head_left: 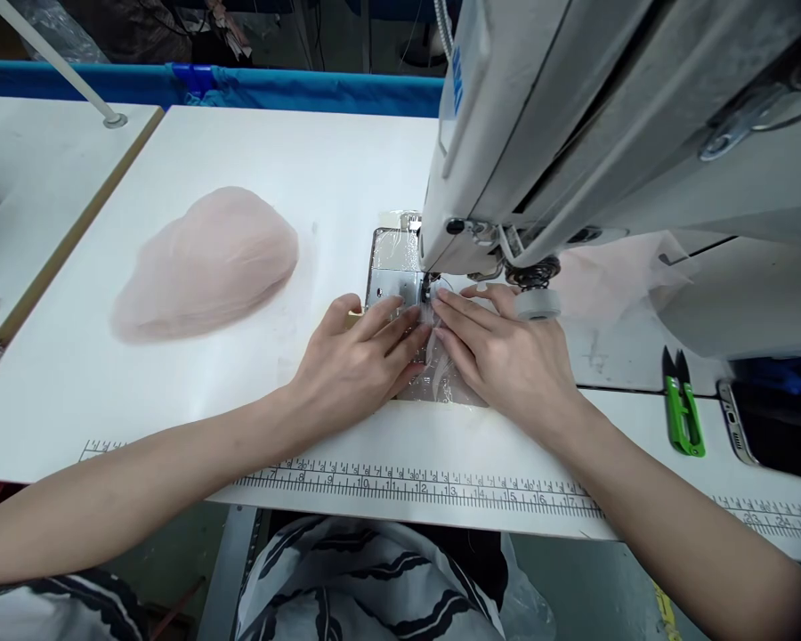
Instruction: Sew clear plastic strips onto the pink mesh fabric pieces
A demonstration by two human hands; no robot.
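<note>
Head view: left hand [351,367], right hand [511,358] fingers flat (outstretched), pressing sheer fabric [442,385].

This is a garment sewing workshop. An industrial sewing machine [574,116] fills the view at 1 o'clock on a white worktable [294,160] with a printed ruler [440,490] at 6 o'clock. Green thread snips [683,409] lie at 4 o'clock, a heap of pink tulle [206,263] at 10 o'clock.

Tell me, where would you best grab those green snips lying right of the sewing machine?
Probably by the green handle, pinching its two sides from above and coming in from the near side. The snips lie flat with the black blades pointing away toward the machine, so the handle is the blunt, wider end.
</note>
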